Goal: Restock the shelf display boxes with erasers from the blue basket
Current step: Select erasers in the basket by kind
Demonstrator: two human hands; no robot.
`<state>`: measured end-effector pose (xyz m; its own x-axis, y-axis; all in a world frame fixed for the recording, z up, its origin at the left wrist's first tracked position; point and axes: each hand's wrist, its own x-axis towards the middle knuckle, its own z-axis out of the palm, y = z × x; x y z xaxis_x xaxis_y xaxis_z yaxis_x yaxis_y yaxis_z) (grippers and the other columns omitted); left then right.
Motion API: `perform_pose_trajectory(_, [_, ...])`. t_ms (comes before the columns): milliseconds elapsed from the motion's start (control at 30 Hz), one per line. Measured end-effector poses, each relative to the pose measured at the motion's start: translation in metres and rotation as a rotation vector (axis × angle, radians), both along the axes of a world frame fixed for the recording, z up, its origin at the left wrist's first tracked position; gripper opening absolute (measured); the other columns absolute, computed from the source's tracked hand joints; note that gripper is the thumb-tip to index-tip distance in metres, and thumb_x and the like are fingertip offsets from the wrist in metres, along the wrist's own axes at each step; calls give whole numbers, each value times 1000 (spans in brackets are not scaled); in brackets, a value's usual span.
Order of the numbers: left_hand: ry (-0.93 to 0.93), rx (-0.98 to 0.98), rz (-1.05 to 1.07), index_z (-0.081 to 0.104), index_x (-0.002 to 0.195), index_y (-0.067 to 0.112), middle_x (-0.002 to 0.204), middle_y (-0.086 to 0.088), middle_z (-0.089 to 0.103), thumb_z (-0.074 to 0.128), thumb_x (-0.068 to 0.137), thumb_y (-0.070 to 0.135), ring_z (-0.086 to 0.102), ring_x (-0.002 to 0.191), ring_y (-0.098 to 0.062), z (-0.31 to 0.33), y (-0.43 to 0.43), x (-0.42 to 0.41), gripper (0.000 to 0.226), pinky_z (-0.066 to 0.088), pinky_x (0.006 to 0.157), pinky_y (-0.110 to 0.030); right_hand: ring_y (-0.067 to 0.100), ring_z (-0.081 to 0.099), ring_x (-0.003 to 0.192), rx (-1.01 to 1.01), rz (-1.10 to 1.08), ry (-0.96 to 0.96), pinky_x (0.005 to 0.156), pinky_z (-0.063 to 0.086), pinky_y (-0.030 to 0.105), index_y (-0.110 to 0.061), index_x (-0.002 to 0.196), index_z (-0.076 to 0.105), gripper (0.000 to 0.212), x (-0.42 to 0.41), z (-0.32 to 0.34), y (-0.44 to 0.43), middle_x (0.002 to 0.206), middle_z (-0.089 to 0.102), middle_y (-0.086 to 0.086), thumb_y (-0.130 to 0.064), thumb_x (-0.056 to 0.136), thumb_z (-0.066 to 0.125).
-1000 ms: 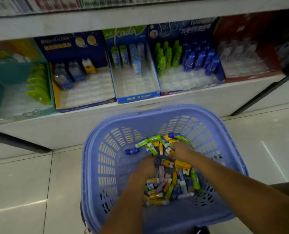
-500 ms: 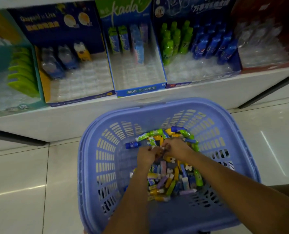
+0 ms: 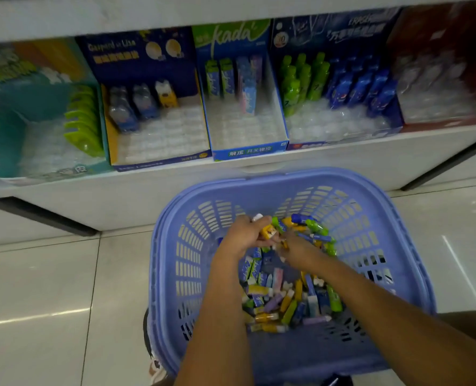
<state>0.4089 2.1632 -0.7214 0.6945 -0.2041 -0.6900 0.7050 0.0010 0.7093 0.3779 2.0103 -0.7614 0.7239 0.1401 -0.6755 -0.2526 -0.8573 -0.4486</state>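
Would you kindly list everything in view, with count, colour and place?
floor: pale glossy tiles, below everything
shelf: one, white, low, at the top
basket: one, blue, on the floor before the shelf
erasers: many, yellow, green, blue, pink, purple, loose in the basket
teal box: one, far left on the shelf, green pieces at its right side
navy box: one, second from left, a few items at the back
kada box: one, blue and white, middle, few packs at the back
blue box: one, dark, fourth, green and blue pieces at the back
red box: one, far right, contents blurred
left hand: over the basket, grips a few erasers, one yellow
right hand: in the basket beside the left, blurred
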Motion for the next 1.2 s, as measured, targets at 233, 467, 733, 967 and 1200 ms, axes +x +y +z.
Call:
perform_pose_trajectory(233, [-186, -57, -23, 56, 102, 17, 62, 0, 63, 49, 98, 27, 49, 43, -6, 88, 47, 8, 12, 39, 38, -17, 20, 54, 63, 212, 161, -312, 55, 38, 32, -30, 127, 36, 27, 6, 99, 20, 77, 56, 11, -26, 101, 39])
perform_pose_trajectory(467, [-403, -70, 302, 53, 84, 23, 59, 2, 53, 38, 99, 45, 34, 40, -6, 152, 101, 5, 31, 22, 36, -14, 5, 54, 70, 356, 127, -709, 62, 38, 26, -20, 133, 40, 40, 42, 203, 75, 94, 61, -2, -28, 95, 52])
perform_pose_trajectory(733, [-393, -89, 589, 47, 63, 18, 46, 0, 45, 43, 94, 39, 23, 37, -11, 169, 126, 8, 37, 13, 38, -18, 31, 51, 116, -63, 235, -842, 91, 40, 28, -12, 136, 47, 39, 141, 255, 153, 131, 50, 17, -13, 98, 45])
perform_pose_trajectory(967, [-352, -145, 611, 50, 63, 15, 44, 0, 49, 45, 93, 35, 32, 32, -9, 168, 124, 10, 36, 21, 33, -15, 33, 55, 105, -185, 252, -888, 88, 44, 36, 0, 112, 56, 24, 189, 254, 170, 113, 57, 20, -3, 92, 43])
perform_pose_trajectory(1200, [-422, -59, 591, 56, 69, 17, 53, 3, 58, 46, 95, 40, 44, 40, -9, 164, 120, 13, 36, 34, 37, -16, 31, 58, 103, -177, 379, -896, 86, 43, 32, -7, 106, 66, 24, 202, 248, 163, 108, 63, 14, -4, 85, 54])
